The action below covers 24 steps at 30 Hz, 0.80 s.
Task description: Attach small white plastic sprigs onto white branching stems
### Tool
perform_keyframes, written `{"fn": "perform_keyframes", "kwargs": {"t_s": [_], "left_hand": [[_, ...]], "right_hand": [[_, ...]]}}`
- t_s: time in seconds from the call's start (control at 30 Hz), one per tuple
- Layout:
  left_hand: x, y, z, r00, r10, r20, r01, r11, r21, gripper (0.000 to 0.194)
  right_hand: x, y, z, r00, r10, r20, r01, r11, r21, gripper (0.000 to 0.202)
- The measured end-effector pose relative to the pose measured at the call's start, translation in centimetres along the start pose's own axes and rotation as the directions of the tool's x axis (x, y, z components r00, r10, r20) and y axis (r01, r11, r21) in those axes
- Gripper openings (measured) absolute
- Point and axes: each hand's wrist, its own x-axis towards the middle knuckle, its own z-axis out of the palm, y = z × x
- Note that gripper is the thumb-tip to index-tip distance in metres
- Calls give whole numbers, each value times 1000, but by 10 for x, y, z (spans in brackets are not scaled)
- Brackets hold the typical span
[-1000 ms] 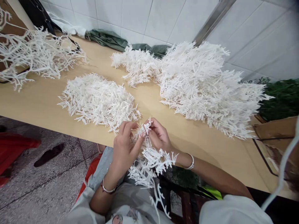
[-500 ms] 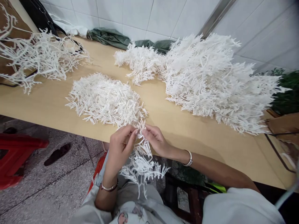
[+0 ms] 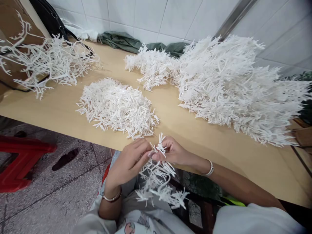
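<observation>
My left hand [image 3: 131,159] and my right hand [image 3: 173,151] meet at the table's front edge, fingertips pinched together on a white plastic artificial branch [image 3: 162,187]. Its feathery lower part hangs below my hands, over my lap. A small white tuft [image 3: 161,145] pokes up between the right fingers; whether it is joined to the branch I cannot tell. Just beyond my hands lies a low heap of short white sprigs [image 3: 117,107] on the tan table [image 3: 168,113].
A large pile of white fronds [image 3: 234,87] covers the right side, with a smaller clump [image 3: 153,66] adjoining it. Bare branching white stems [image 3: 58,61] lie at the left. Dark green cloth [image 3: 119,40] runs along the tiled wall. A red stool [image 3: 21,159] stands on the floor.
Both hands have come slightly lower and closer to me, with the branch hanging from them. The tuft now sticks up by the right fingers. The whole view has shifted a little.
</observation>
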Motion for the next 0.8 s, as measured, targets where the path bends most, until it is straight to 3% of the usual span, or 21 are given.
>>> {"fn": "perform_keyframes", "kwargs": {"t_s": [0.13, 0.27, 0.37, 0.5, 0.67, 0.73, 0.8], "left_hand": [[-4, -1, -3, 987, 29, 160, -21, 999, -49, 27], [-4, -1, -5, 987, -23, 160, 63, 967, -248, 30], [-4, -4, -3, 958, -45, 283, 195, 827, -528, 38], [-4, -7, 11, 915, -112, 387, 377, 575, -726, 49], [3, 1, 26, 893, -216, 394, 448, 342, -826, 50], [9, 7, 30, 898, -321, 301, 401, 316, -860, 51], [16, 11, 33, 882, -456, 119, 308, 365, -879, 49]], "right_hand": [[2, 3, -5, 989, 49, 136, -49, 999, -2, 40], [-2, 1, -1, 979, 40, 197, -52, 997, 55, 37], [-8, -4, 3, 958, 73, 279, -95, 993, 68, 38], [-15, -6, 5, 964, 95, 250, -109, 993, 43, 42], [-19, 7, 9, 977, 98, 192, -148, 953, 264, 43], [-19, 8, 11, 985, 93, 146, -145, 907, 396, 43], [-17, 4, 13, 993, 80, 82, -108, 882, 459, 44]]}}
